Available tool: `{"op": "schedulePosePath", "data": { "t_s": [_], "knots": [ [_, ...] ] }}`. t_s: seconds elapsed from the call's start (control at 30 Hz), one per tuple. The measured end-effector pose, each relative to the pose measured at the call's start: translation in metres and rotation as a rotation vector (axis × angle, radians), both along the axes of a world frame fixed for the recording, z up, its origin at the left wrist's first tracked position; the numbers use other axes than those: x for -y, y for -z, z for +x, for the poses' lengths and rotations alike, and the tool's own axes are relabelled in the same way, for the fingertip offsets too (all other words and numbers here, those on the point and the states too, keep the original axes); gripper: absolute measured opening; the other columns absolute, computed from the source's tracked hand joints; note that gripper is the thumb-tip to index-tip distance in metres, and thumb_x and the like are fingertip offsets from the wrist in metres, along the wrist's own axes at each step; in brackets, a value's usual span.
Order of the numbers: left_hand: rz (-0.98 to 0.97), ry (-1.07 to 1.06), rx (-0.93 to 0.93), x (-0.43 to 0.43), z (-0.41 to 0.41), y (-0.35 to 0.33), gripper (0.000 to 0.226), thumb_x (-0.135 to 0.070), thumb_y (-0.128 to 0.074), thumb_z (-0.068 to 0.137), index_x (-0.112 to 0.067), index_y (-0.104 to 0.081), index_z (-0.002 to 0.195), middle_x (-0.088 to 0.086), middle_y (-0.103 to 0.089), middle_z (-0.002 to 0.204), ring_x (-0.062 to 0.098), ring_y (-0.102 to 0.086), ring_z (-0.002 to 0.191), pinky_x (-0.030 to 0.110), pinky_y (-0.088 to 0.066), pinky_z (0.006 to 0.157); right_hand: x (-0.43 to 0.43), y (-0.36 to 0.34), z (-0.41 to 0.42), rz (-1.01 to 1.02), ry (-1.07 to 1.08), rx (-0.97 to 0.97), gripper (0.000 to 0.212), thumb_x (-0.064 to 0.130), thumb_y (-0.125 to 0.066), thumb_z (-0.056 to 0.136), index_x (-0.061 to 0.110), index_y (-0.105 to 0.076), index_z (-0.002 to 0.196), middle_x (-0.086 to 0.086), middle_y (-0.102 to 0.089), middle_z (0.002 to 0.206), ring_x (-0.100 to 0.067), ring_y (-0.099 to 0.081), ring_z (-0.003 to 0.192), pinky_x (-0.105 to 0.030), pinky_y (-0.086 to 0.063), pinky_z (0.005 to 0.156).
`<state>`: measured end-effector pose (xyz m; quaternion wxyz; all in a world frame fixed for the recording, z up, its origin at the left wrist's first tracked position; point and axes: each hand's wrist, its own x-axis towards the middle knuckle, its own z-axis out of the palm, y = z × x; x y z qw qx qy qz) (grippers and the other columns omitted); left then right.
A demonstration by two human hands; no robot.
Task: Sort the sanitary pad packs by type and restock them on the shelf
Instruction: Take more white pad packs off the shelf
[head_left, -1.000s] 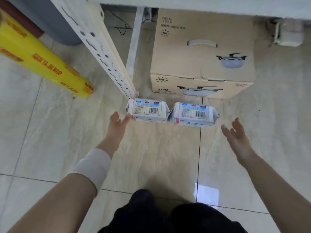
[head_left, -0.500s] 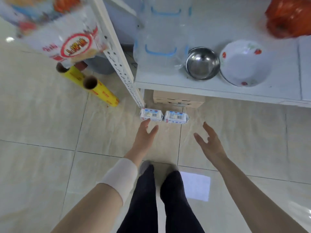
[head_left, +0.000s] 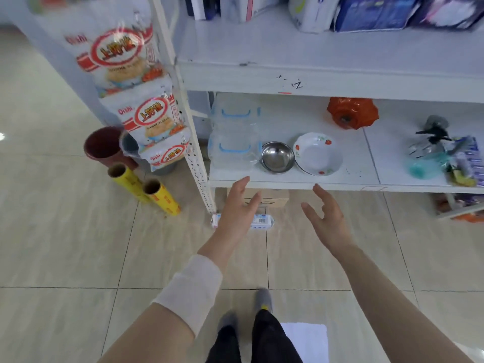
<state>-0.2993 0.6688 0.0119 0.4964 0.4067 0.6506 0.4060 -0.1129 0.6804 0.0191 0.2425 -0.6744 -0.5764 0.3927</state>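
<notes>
Two white plastic-wrapped sanitary pad packs (head_left: 263,221) lie side by side on the beige tiled floor (head_left: 78,231), at the foot of the white metal shelf (head_left: 288,180) (the left-side one is mostly hidden behind the left hand (head_left: 235,216)). That hand and the right hand (head_left: 327,221) hover above them, fingers (head_left: 242,184) spread and relaxed, holding nothing. A brown cardboard box (head_left: 273,201) sits just behind the packs.

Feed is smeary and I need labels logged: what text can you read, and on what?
"Oishi": on the hanging snack bags; the red oval's characters are blurred.
"Z": scrawled on the shelf edge.
Pad pack on the floor: barcode label too small.
Yellow rolls: red print unreadable.
Top-shelf packs: blurred.
</notes>
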Motion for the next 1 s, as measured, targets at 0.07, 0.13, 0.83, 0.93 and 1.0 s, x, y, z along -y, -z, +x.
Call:
{"op": "schedulePosePath", "data": {
  "t_s": [0.07,0.13,0.83,0.93,1.0],
  "knots": [
    [0.054,0.045,-0.052,0.004,-0.007,-0.019,0.048,-0.023,-0.052,0.093,-0.02,-0.034,0.138,-0.005,-0.035,0.145,0.009,-0.031,0.135,0.023,-0.028,0.107,0.003,-0.017,-0.004,0.044,0.0,-0.018,0.057,0.028,-0.055,0.091,0.02,-0.032,0.142,0.004,-0.037,0.145,-0.019,-0.036,0.132,-0.029,-0.029,0.108],
    [0.109,0.081,-0.126,0.004,-0.013,-0.039,0.048,-0.026,-0.052,0.093,-0.022,-0.034,0.138,-0.006,-0.036,0.145,0.008,-0.032,0.134,0.024,-0.027,0.107,0.005,-0.034,-0.007,0.101,-0.012,-0.007,0.057,0.029,-0.056,0.091,0.02,-0.033,0.142,0.003,-0.037,0.145,-0.017,-0.035,0.133,-0.032,-0.03,0.109],
    [0.469,0.227,-0.908,-0.139,0.025,-0.176,0.054,-0.03,-0.052,0.092,-0.018,-0.032,0.141,0.0,-0.031,0.149,0.02,-0.031,0.135,0.037,-0.023,0.112,-0.133,-0.156,0.07,0.563,-0.221,0.279,0.056,0.032,-0.058,0.088,0.017,-0.039,0.139,-0.002,-0.045,0.139,-0.026,-0.048,0.125,-0.044,-0.043,0.099],
    [0.467,0.211,-0.941,-0.156,0.028,-0.183,0.054,-0.032,-0.05,0.092,-0.018,-0.031,0.141,-0.001,-0.03,0.15,0.019,-0.031,0.135,0.035,-0.023,0.112,-0.158,-0.164,0.08,0.591,-0.241,0.289,0.057,0.031,-0.058,0.088,0.016,-0.037,0.14,-0.004,-0.045,0.14,-0.022,-0.036,0.135,-0.039,-0.036,0.105],
    [0.451,0.201,-0.956,-0.166,0.028,-0.186,0.055,-0.033,-0.05,0.092,-0.019,-0.03,0.142,-0.001,-0.03,0.15,0.019,-0.031,0.135,0.035,-0.022,0.112,-0.173,-0.168,0.084,0.586,-0.234,0.283,0.058,0.032,-0.058,0.088,0.017,-0.037,0.14,-0.006,-0.044,0.14,-0.022,-0.033,0.136,-0.036,-0.034,0.104]
  ]
}}
